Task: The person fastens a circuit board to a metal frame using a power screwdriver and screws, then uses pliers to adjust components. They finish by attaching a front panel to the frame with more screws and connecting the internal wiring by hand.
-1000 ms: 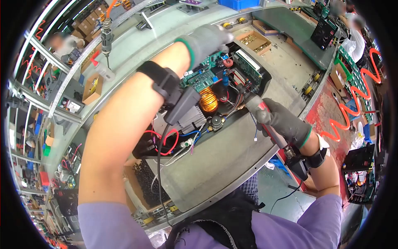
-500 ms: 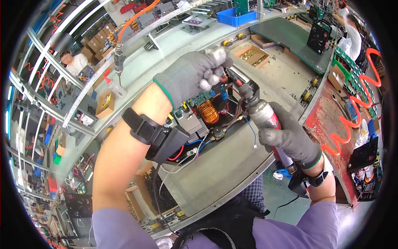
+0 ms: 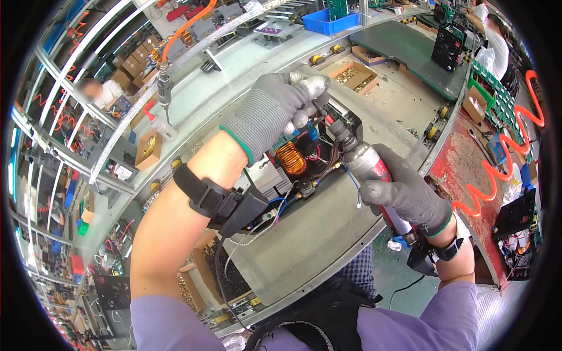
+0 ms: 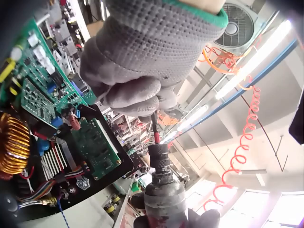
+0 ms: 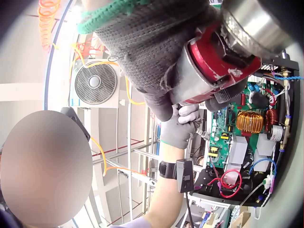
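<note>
My gloved right hand (image 3: 410,190) grips a worn silver-and-red power screwdriver (image 3: 366,159), its nose tilted up toward the other hand. In the left wrist view, the gloved left hand (image 4: 147,61) pinches a thin dark bit (image 4: 155,124) between curled fingers, right at the red tip (image 4: 156,137) of the screwdriver. Both hands are above an open black device housing (image 3: 351,130). Inside it sit green circuit boards (image 4: 97,147), a copper coil (image 3: 291,159) and bundled wires. My left hand hides part of the boards in the head view.
Brass-coloured screws lie in a cardboard box (image 3: 354,79) beyond the device; another box (image 3: 219,266) at lower left holds small black parts. A second screwdriver (image 3: 165,88) hangs at upper left. A coiled orange hose (image 3: 483,190) stretches along the right. Other people stand farther back.
My left hand has drawn back from over the boards' far side. The right hand has raised the screwdriver, and its tip has come up to the left fingers.
</note>
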`<state>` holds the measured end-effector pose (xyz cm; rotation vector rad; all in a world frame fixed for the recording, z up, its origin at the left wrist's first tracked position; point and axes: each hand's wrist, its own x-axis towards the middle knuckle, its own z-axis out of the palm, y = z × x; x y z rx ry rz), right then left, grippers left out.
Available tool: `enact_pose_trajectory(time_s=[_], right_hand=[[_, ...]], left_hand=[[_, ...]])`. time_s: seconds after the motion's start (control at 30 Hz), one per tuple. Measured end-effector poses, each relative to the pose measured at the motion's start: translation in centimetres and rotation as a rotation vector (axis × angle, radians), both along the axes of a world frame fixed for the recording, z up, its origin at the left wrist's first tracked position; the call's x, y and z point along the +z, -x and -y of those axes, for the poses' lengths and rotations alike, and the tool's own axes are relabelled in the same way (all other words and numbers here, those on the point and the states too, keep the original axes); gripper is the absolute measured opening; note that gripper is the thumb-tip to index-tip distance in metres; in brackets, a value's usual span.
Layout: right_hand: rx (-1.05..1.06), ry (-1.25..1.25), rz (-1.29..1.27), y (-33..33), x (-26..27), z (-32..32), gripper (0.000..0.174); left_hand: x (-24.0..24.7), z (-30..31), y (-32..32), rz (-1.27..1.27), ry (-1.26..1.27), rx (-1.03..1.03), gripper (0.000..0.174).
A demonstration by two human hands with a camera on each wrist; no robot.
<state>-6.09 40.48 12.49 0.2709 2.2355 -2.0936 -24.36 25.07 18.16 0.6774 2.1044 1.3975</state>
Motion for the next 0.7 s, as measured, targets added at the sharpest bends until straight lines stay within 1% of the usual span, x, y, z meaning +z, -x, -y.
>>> enact_pose_trajectory(time_s=[0.03, 0.1, 0.23, 0.3, 0.33, 0.4, 0.43, 0.5, 0.53, 0.6, 0.63, 0.7], right_hand=[[-0.003, 0.003, 0.004, 0.0, 0.0, -0.1, 0.054], [0.006, 0.203, 0.002, -0.1, 0.0, -0.2, 0.056], [0.000, 0.236, 0.050, 0.0, 0.0, -0.4, 0.059], [-0.009, 0.231, 0.049, -0.1, 0.1, -0.3, 0.061], [-0.011, 0.237, 0.056, -0.2, 0.1, -0.4, 0.061], [-0.030, 0.284, 0.003, -0.9, 0.0, -0.6, 0.061], [-0.031, 0.239, 0.038, -1.3, 0.1, -1.0, 0.062], [-0.004, 0.158, 0.109, -2.1, -1.9, -2.3, 0.063], [-0.019, 0.156, 0.127, -2.4, -2.6, -2.0, 0.063], [-0.006, 0.138, 0.182, -2.8, -3.8, -1.8, 0.064], [-0.002, 0.106, 0.207, -2.8, -5.5, -1.9, 0.064], [-0.003, 0.036, 0.229, -2.2, -7.5, -1.8, 0.064]], left_hand=[[-0.2, -0.2, 0.0, 0.004, 0.003, -0.003, 0.037], [-0.8, -0.4, 0.0, 0.127, -0.234, -0.001, 0.035], [-1.6, -1.0, 0.5, 0.090, -0.178, -0.017, 0.033], [-2.1, -0.8, 0.8, 0.158, -0.236, -0.069, 0.041], [-1.9, -0.6, 0.9, 0.166, -0.229, -0.068, 0.041], [-1.4, -0.2, 1.5, 0.042, 0.072, -0.061, 0.053], [-1.5, 0.1, 2.3, -0.077, -0.020, -0.060, 0.060], [-0.6, 0.6, 5.6, -0.257, 0.167, 0.014, 0.064], [-1.0, 1.0, 7.1, -0.246, 0.174, 0.010, 0.064], [-2.8, 1.3, 9.6, -0.391, 0.187, -0.173, 0.073], [-3.4, 0.8, 10.0, -0.388, 0.190, -0.179, 0.073], [-4.5, -0.4, 10.5, -0.184, 0.316, -0.258, 0.080]])
